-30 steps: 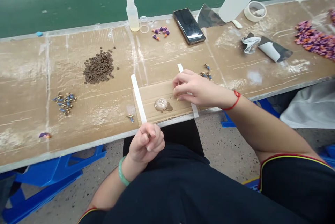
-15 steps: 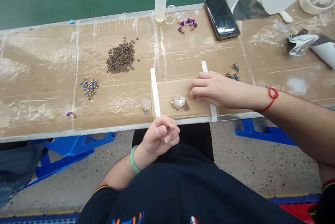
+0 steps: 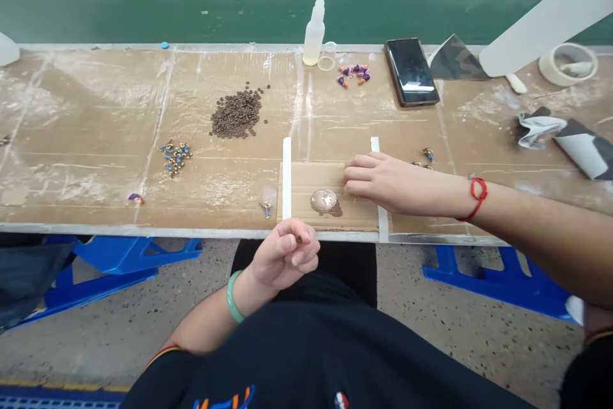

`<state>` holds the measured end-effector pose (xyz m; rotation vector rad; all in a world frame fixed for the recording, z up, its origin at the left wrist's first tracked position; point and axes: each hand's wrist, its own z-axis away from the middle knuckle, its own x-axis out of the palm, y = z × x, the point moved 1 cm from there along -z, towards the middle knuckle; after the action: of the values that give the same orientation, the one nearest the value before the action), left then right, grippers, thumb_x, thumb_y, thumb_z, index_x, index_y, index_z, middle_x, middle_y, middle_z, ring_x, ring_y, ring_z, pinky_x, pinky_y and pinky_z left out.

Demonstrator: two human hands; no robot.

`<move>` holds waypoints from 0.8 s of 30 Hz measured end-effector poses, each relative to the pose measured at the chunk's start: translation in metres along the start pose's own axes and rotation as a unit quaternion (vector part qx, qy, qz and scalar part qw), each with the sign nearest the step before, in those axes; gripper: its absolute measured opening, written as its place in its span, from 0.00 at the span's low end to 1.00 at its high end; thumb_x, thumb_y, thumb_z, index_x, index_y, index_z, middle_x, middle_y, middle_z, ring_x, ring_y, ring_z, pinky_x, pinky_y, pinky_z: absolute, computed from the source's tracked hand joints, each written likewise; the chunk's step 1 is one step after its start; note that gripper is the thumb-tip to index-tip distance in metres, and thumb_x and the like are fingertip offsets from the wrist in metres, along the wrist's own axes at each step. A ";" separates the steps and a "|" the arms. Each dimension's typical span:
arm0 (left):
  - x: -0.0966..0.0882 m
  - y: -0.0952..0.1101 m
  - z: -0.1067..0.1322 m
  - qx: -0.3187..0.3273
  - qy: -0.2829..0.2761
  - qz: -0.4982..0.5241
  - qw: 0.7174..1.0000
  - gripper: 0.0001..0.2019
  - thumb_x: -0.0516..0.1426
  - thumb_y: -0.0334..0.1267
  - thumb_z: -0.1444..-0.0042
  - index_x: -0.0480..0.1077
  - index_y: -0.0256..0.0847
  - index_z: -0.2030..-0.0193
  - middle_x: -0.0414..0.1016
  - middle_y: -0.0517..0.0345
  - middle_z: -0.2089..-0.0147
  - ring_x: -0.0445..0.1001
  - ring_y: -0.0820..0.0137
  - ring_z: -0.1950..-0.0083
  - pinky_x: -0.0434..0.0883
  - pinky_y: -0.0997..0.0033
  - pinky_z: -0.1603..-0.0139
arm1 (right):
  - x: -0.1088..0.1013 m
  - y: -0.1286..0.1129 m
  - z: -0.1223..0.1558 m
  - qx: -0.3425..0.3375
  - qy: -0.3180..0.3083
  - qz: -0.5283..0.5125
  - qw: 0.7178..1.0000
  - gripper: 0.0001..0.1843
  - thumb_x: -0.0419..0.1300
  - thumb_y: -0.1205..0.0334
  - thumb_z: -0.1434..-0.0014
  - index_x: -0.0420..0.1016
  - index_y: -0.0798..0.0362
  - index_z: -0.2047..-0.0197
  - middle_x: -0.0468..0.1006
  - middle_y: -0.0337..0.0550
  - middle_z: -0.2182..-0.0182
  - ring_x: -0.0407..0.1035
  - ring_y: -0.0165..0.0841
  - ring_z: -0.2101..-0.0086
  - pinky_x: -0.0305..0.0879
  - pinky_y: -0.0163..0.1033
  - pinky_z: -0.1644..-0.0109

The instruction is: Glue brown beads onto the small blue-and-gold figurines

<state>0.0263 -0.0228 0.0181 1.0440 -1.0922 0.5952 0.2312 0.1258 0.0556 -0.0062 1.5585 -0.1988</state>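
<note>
My left hand is held at the table's front edge, with thumb and forefinger pinched on a small brown disc. Over the right part of a cardboard piece, my right hand has its fingers bent down and together. A thin pale tip barely shows under those fingers; what they grip is mostly hidden. Left of them, a glossy clear puddle lies on the cardboard. One tiny blue-and-gold figure rests just left of the cardboard.
Behind lie a heap of brown discs, blue-and-gold figures, purple-and-orange figures, a squeeze bottle and a black phone-like device. White strips border the cardboard. A tape roll sits far right.
The camera view has tilted, so the table appears lower. My left hand keeps its pinch on the disc; my right hand stays over the cardboard, its fingers slightly shifted.
</note>
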 end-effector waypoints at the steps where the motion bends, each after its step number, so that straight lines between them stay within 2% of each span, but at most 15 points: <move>1: 0.000 0.000 0.000 0.006 -0.004 0.003 1.000 0.08 0.68 0.43 0.46 0.78 0.42 0.68 0.50 0.70 0.83 0.42 0.80 0.83 0.45 0.79 0.83 | -0.002 0.001 0.002 0.010 0.009 0.009 1.000 0.13 0.49 0.74 0.31 0.68 0.53 0.65 0.75 0.44 0.62 0.64 0.39 0.58 0.59 0.42 0.56; 4: -0.001 0.001 -0.001 0.013 -0.009 0.006 1.000 0.07 0.68 0.43 0.45 0.79 0.43 0.67 0.49 0.70 0.83 0.42 0.80 0.83 0.45 0.80 0.83 | -0.015 0.005 0.011 0.067 0.091 0.048 0.992 0.12 0.50 0.73 0.30 0.67 0.52 0.65 0.74 0.42 0.67 0.65 0.37 0.63 0.58 0.44 0.58; 6: -0.002 0.001 -0.003 0.011 -0.008 0.005 1.000 0.07 0.69 0.43 0.46 0.79 0.43 0.67 0.48 0.70 0.83 0.42 0.80 0.83 0.44 0.79 0.83 | -0.024 0.008 0.021 0.115 0.174 0.062 0.976 0.08 0.52 0.72 0.30 0.70 0.51 0.58 0.75 0.40 0.68 0.66 0.36 0.65 0.57 0.44 0.59; 8: -0.002 0.000 -0.004 0.006 0.002 0.002 1.000 0.08 0.69 0.43 0.46 0.79 0.43 0.68 0.48 0.70 0.83 0.42 0.80 0.83 0.44 0.79 0.83 | -0.027 0.009 0.031 0.150 0.217 0.057 0.963 0.10 0.54 0.73 0.30 0.71 0.49 0.51 0.77 0.40 0.66 0.69 0.35 0.65 0.58 0.45 0.58; 12: 0.000 -0.001 -0.005 -0.005 0.022 -0.008 1.000 0.08 0.70 0.43 0.48 0.78 0.43 0.69 0.49 0.70 0.83 0.41 0.80 0.82 0.44 0.78 0.81 | -0.013 0.001 0.039 0.158 0.217 0.004 0.963 0.12 0.51 0.74 0.31 0.70 0.47 0.57 0.78 0.39 0.64 0.72 0.35 0.63 0.64 0.48 0.52; 14: 0.000 -0.002 -0.005 -0.002 0.016 -0.008 1.000 0.08 0.69 0.43 0.46 0.79 0.42 0.67 0.51 0.69 0.83 0.42 0.80 0.81 0.45 0.77 0.81 | -0.003 -0.007 0.036 0.163 0.233 -0.028 0.958 0.11 0.51 0.74 0.32 0.70 0.48 0.58 0.78 0.40 0.65 0.73 0.36 0.62 0.68 0.45 0.53; 17: -0.001 -0.003 -0.004 0.007 0.005 -0.006 1.000 0.06 0.68 0.41 0.45 0.79 0.42 0.66 0.52 0.69 0.82 0.43 0.80 0.81 0.46 0.78 0.81 | 0.007 -0.020 0.029 0.195 0.265 -0.100 0.939 0.12 0.52 0.73 0.31 0.72 0.50 0.51 0.77 0.40 0.66 0.73 0.34 0.64 0.70 0.40 0.59; 19: -0.002 -0.002 -0.003 0.009 0.013 -0.010 1.000 0.07 0.68 0.42 0.46 0.79 0.42 0.67 0.52 0.69 0.82 0.44 0.80 0.81 0.47 0.79 0.81 | 0.009 -0.028 0.023 0.208 0.282 -0.155 0.924 0.14 0.52 0.72 0.30 0.72 0.50 0.47 0.79 0.39 0.66 0.74 0.34 0.64 0.72 0.40 0.58; 24: -0.003 0.000 -0.003 0.004 0.032 -0.021 0.999 0.10 0.70 0.44 0.49 0.78 0.42 0.70 0.50 0.69 0.83 0.43 0.80 0.82 0.46 0.79 0.81 | 0.012 -0.039 0.017 0.270 0.291 -0.253 0.882 0.08 0.54 0.66 0.28 0.74 0.50 0.57 0.82 0.41 0.63 0.79 0.37 0.58 0.74 0.43 0.54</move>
<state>0.0262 -0.0202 0.0151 1.0461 -1.0091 0.5963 0.2431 0.0833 0.0489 0.0933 2.0254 -1.1338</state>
